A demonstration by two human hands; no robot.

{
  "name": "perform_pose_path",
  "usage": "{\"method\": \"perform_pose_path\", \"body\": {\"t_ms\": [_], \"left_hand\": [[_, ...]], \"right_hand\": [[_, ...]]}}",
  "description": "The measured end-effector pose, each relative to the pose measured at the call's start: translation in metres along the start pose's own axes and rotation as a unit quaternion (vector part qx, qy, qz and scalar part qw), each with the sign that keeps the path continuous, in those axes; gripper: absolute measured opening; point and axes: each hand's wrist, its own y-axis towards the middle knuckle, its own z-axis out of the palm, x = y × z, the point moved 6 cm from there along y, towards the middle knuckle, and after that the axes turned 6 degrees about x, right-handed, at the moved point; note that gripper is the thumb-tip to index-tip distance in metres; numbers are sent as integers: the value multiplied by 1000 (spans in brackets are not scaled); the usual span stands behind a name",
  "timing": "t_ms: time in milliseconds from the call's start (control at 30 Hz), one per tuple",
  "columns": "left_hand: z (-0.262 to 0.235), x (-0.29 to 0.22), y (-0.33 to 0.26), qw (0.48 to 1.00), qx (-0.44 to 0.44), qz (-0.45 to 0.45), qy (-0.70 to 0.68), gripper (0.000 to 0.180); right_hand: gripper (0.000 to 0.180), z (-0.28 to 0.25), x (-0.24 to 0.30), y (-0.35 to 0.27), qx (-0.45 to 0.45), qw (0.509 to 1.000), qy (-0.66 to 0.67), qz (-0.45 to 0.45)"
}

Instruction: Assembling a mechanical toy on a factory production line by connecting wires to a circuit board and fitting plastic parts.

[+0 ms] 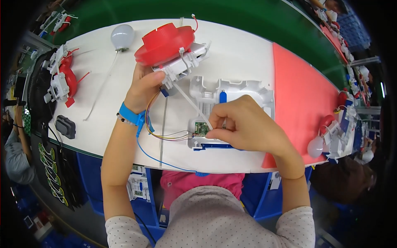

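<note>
My left hand point(144, 84) is closed around the white plastic underside of a red and white assembly point(165, 43), tilted above the table. Its round red part faces up and away. From its underside a thin white strip point(191, 101) runs down to my right hand point(246, 124), whose thumb and fingers pinch the strip's lower end. Beside those fingertips lies a small green circuit board point(201, 129) in an open white plastic housing point(248, 93). Several thin coloured wires point(154, 131) loop from the assembly to the board. My right hand hides part of the housing.
A white bulb on a thin tube point(122, 38) lies far left on the white table point(231, 37). Similar red and white assemblies point(64, 80) stand at the left edge. A red mat point(297, 91) covers the right side. A blue wrist strap point(129, 115) with a cord circles my left wrist.
</note>
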Motion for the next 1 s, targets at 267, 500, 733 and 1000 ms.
{"method": "perform_pose_path", "body": {"t_ms": [267, 500, 733, 1000], "left_hand": [[13, 26, -4, 994, 48, -73, -69, 72], [16, 18, -11, 996, 36, -58, -53, 72], [21, 11, -11, 998, 51, -23, -18, 72], [24, 10, -13, 998, 63, -19, -16, 72]], "right_hand": [[12, 26, -18, -12, -19, 995, 97, 33], [14, 40, -16, -11, -38, 998, 21, 46], [14, 49, -12, -16, -130, 979, -152, 42], [13, 47, -10, -21, -144, 974, -173, 36]]}}
